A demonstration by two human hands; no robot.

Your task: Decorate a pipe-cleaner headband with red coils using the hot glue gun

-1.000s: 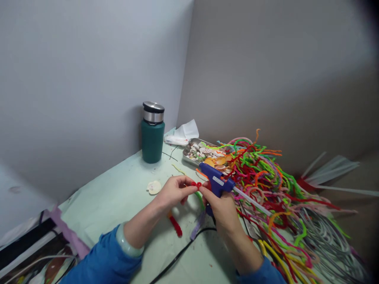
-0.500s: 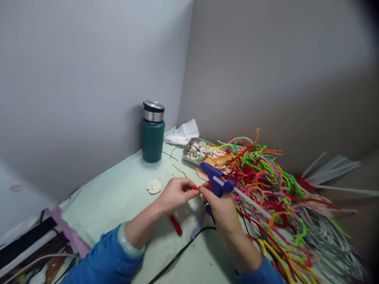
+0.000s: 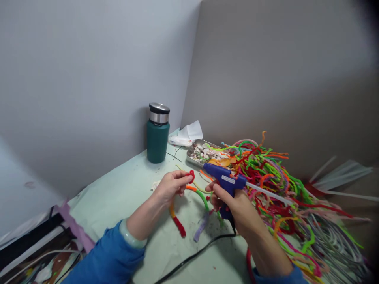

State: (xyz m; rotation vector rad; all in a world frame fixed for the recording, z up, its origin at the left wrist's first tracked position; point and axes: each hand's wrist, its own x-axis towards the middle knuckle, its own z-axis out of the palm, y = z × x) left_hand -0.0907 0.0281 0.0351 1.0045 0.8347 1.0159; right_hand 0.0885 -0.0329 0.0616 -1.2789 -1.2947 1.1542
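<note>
My left hand pinches a small curled red pipe cleaner between thumb and fingertips. In my right hand is a blue hot glue gun, its nozzle pointing to the upper left and a clear glue stick jutting from its back. The two hands are apart. Below and between them is a rainbow-coloured pipe cleaner arch, with orange, green and lavender showing on the right and a yellow and red end on the left. My left hand hides its middle.
A green bottle stands near the wall. A metal tray of shells and small pieces sits behind the hands. A tangled heap of pipe cleaners covers the right side. The black cord crosses the table front.
My hands have come apart. The left lifts the red pipe cleaner slightly up, while the right moves to the right with the glue gun. More of the rainbow arch is visible.
</note>
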